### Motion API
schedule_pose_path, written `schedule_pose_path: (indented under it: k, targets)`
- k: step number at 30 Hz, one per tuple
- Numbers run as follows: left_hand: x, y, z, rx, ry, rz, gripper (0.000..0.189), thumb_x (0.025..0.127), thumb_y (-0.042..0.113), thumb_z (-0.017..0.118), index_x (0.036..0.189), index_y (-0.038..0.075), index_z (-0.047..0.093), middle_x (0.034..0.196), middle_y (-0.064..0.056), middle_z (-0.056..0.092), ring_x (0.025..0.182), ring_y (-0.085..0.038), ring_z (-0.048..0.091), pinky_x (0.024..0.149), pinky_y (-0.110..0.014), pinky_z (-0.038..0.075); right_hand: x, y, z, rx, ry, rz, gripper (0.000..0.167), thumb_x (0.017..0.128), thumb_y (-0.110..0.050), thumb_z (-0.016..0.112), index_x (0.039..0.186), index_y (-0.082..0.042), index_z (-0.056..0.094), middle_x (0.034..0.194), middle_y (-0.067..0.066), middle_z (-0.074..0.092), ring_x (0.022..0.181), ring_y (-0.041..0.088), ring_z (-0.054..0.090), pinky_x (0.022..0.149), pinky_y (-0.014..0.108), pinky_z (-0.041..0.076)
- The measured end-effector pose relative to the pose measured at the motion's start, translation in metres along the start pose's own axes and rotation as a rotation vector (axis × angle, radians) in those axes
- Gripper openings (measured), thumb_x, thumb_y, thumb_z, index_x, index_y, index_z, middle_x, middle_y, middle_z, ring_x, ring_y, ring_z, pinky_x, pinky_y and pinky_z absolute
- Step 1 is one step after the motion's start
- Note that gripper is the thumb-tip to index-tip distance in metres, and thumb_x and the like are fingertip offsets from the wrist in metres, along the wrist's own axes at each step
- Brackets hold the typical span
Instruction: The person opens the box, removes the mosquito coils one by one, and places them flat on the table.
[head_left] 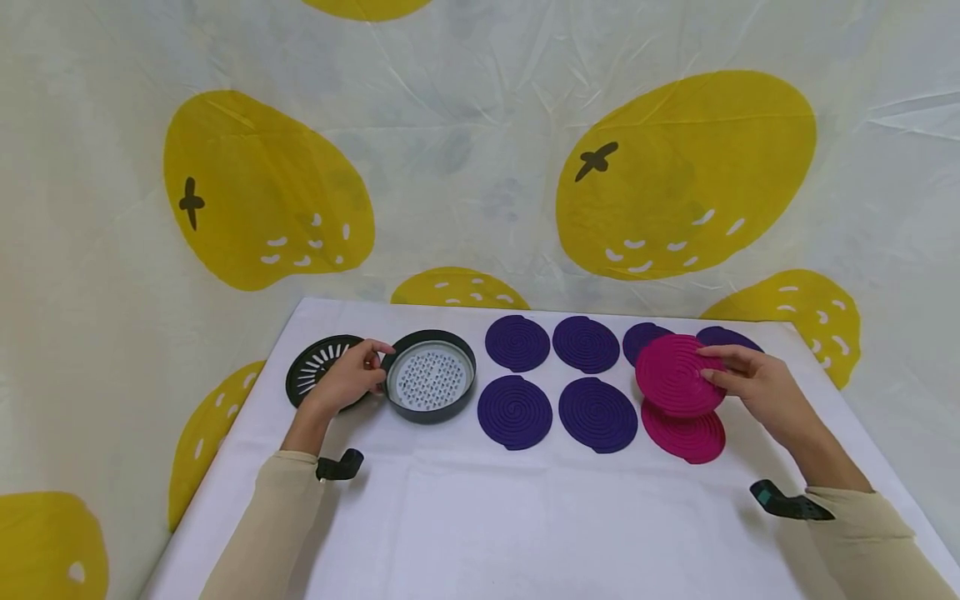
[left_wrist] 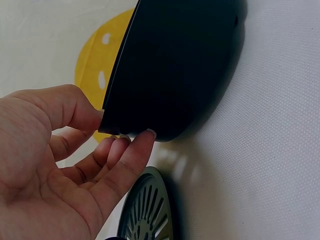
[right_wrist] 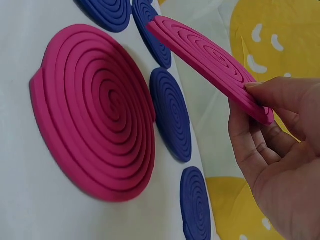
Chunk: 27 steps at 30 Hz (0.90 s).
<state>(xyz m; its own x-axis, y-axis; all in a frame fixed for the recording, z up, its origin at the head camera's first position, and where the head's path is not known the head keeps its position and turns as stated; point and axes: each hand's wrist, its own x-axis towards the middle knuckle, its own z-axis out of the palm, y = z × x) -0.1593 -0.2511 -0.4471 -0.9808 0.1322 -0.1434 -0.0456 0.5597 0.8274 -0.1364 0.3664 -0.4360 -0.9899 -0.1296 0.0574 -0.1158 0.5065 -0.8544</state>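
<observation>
My left hand [head_left: 352,372] pinches the near edge of a dark round bowl [left_wrist: 172,70], thumb at its rim and fingertips against its side. A light insert with rows of small raised marks [head_left: 431,376] sits inside the bowl. Partly behind that hand lies a dark slotted disc [head_left: 307,369]. With thumb above and fingers below, my right hand [head_left: 765,392] grips the edge of a pink spiral coaster [right_wrist: 207,60] and holds it tilted above the table. A second pink spiral coaster [right_wrist: 95,112] lies flat, partly covered by the held one in the head view.
Several purple spiral coasters [head_left: 515,412] lie in two rows right of the bowl, some partly hidden behind the held coaster. A white cloth [head_left: 480,525] covers the table, and a curtain with yellow fruit shapes [head_left: 465,192] hangs behind its far edge.
</observation>
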Motion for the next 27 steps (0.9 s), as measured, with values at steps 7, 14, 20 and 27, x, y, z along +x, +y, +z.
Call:
schedule_pose_path:
  k: [7, 14, 20, 27]
  targets:
    - [0.000, 0.000, -0.001, -0.004, -0.001, 0.000, 0.041, 0.094, 0.000, 0.057, 0.135, 0.002, 0.055, 0.095, -0.013, 0.046, 0.077, -0.025, 0.060, 0.076, -0.043, 0.060, -0.006, 0.006, -0.010, -0.018, 0.011, 0.029, 0.043, 0.099, -0.020, 0.067, 0.138, -0.003, 0.057, 0.105, -0.013, 0.069, 0.090, 0.002, 0.065, 0.075, 0.014, 0.057]
    - [0.000, -0.001, -0.001, 0.001, -0.001, -0.010, 0.040, 0.095, 0.000, 0.057, 0.135, 0.003, 0.055, 0.096, -0.012, 0.045, 0.076, -0.025, 0.061, 0.076, -0.042, 0.060, -0.011, 0.013, -0.021, -0.040, 0.016, 0.050, 0.046, 0.100, -0.022, 0.065, 0.141, -0.006, 0.054, 0.108, -0.020, 0.065, 0.093, -0.004, 0.063, 0.076, 0.012, 0.056]
    - [-0.001, 0.000, -0.001, -0.014, 0.000, 0.022, 0.041, 0.093, -0.003, 0.055, 0.134, -0.001, 0.055, 0.094, -0.012, 0.045, 0.078, -0.024, 0.057, 0.076, -0.045, 0.061, -0.015, 0.022, -0.028, -0.069, 0.049, 0.060, 0.046, 0.100, -0.021, 0.066, 0.142, -0.007, 0.054, 0.107, -0.024, 0.062, 0.091, -0.007, 0.060, 0.074, 0.011, 0.055]
    - [-0.001, 0.001, -0.001, -0.018, -0.002, 0.030, 0.042, 0.092, -0.004, 0.054, 0.134, -0.002, 0.055, 0.093, -0.012, 0.045, 0.079, -0.024, 0.054, 0.075, -0.044, 0.060, -0.019, 0.030, -0.036, -0.070, 0.075, 0.065, 0.043, 0.099, -0.020, 0.068, 0.139, -0.009, 0.057, 0.103, -0.023, 0.064, 0.088, -0.003, 0.059, 0.072, 0.011, 0.053]
